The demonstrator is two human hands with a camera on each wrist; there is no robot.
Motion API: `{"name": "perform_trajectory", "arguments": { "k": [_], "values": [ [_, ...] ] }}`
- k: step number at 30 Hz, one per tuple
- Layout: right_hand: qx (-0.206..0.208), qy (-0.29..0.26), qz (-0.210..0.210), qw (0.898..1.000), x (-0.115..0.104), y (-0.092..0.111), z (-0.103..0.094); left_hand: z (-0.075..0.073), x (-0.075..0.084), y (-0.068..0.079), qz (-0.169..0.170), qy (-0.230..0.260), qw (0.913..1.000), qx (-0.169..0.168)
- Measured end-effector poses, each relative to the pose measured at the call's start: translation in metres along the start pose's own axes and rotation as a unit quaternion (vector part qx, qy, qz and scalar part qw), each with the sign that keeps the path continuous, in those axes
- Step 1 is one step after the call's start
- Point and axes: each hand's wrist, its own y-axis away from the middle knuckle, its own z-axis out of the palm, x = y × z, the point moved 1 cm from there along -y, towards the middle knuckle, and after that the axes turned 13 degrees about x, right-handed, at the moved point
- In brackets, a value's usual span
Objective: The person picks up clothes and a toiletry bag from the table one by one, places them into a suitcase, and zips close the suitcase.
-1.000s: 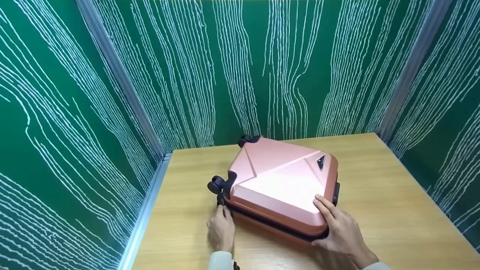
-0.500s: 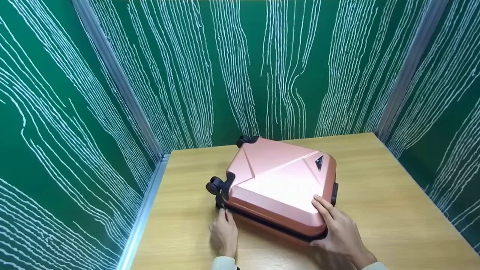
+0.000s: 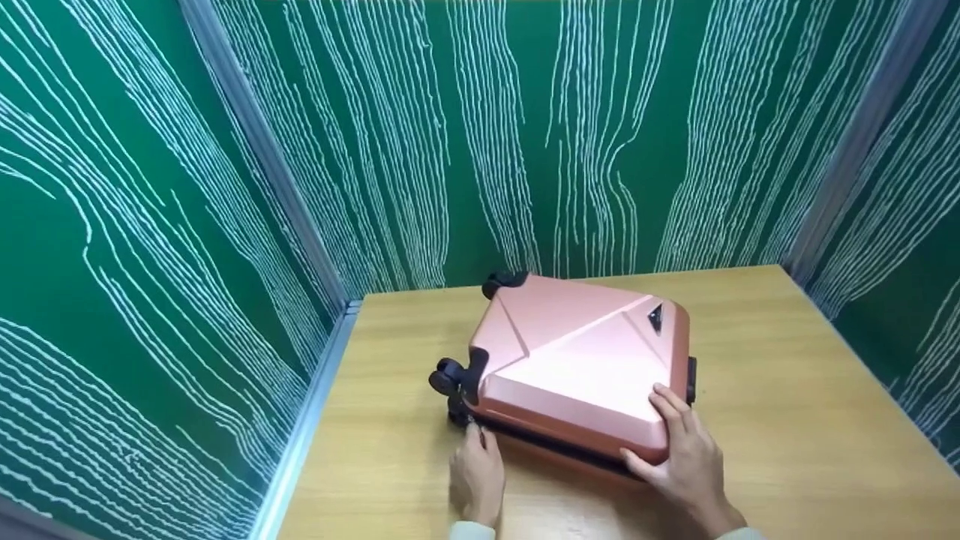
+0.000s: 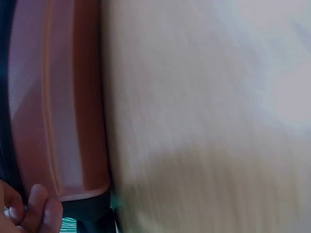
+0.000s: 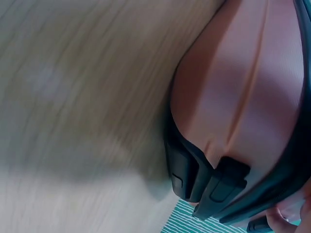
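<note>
A pink hard-shell suitcase (image 3: 577, 352) lies flat on a wooden table, its black wheels (image 3: 448, 375) pointing left. Along its near side runs a dark zipper seam (image 3: 555, 444). My left hand (image 3: 480, 476) pinches a small zipper pull at the seam, close to the wheeled corner; the fingertips hide most of it. Bent fingers (image 4: 41, 208) of that hand show beside the shell in the left wrist view. My right hand (image 3: 690, 465) holds the near right corner, with fingers over the top edge and thumb on the near side.
The wooden table (image 3: 810, 420) extends around the suitcase. Green panels (image 3: 420, 150) with white wavy lines enclose it at the back and sides, joined by grey metal posts (image 3: 262, 135). A black handle (image 3: 691, 379) sticks out of the suitcase's right end.
My left hand has moved slightly right along the seam, away from the wheels. The right thumb has shifted up onto the suitcase's near side. The head view has shifted a little.
</note>
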Motion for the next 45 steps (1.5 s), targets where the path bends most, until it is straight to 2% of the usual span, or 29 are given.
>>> {"name": "perform_trajectory", "arguments": {
  "k": [4, 12, 21, 26, 31, 36, 45],
  "values": [
    [0.011, 0.009, -0.003, 1.0, -0.004, 0.0, 0.001, 0.002, 0.005, -0.003, -0.006, 0.001, 1.0, 0.002],
    [0.023, 0.026, -0.003, 0.999, -0.007, -0.002, 0.003, 0.01, 0.008, -0.007, 0.011, -0.008, 0.9995, 0.03],
    [0.052, 0.086, 0.003, 0.995, -0.039, 0.011, 0.015, 0.024, 0.006, -0.038, 0.022, -0.025, 0.9994, -0.006],
    [0.06, 0.096, 0.013, 0.993, -0.048, 0.013, 0.019, 0.028, 0.004, -0.047, 0.039, -0.015, 0.9991, -0.011],
    [0.041, 0.105, 0.024, 0.993, -0.048, 0.014, 0.018, 0.028, 0.005, -0.047, 0.027, -0.01, 0.9994, -0.018],
    [0.024, 0.109, 0.027, 0.993, -0.048, 0.014, 0.016, 0.026, 0.006, -0.043, 0.03, -0.001, 0.9995, -0.014],
    [0.026, 0.107, 0.024, 0.994, -0.048, 0.015, 0.017, 0.024, 0.009, -0.037, 0.033, 0.006, 0.9993, -0.015]
  ]
}}
